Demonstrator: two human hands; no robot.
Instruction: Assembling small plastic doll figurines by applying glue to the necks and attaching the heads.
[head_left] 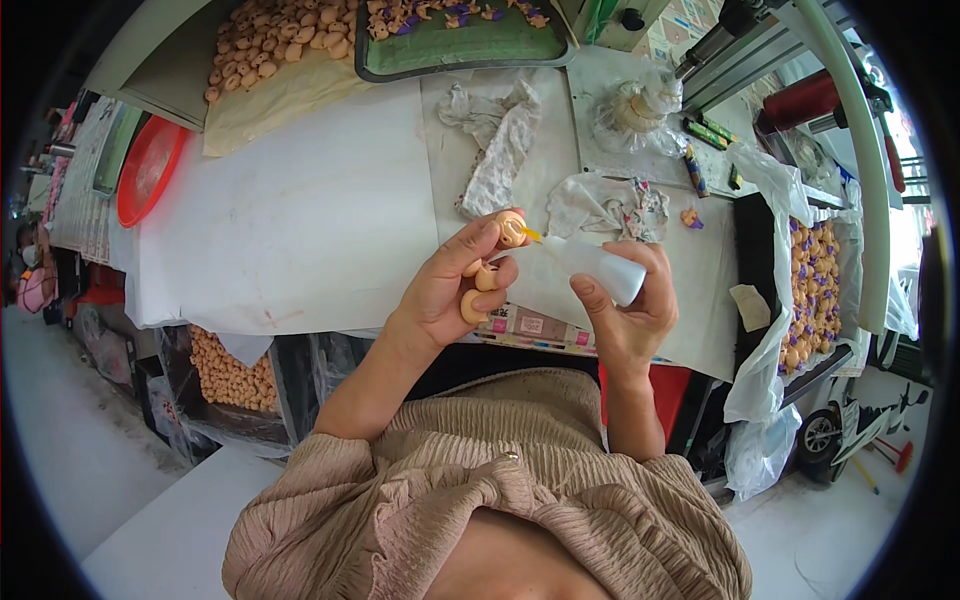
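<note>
My left hand [440, 290] is closed, pinching a small flesh-coloured doll head [511, 228] between thumb and forefinger, with an opening in it turned toward the right. Curled lower fingers of the same hand keep another rounded flesh-coloured piece [473, 306] and at least one more against the palm. A white squeeze bottle [605, 271] lies tilted in my right hand [642, 310], whose fingers wrap round it. The bottle's thin yellow nozzle [532, 235] points left and meets the edge of the head; whether its tip is inside, I cannot tell.
Doll heads lie heaped [285, 42] at the far left, beside a green tray [480, 50] of small figures. Two crumpled cloths [500, 150] lie beyond my hands. At right stands a lined box [748, 300] of purple-and-flesh pieces; a red basin [130, 190] is at left.
</note>
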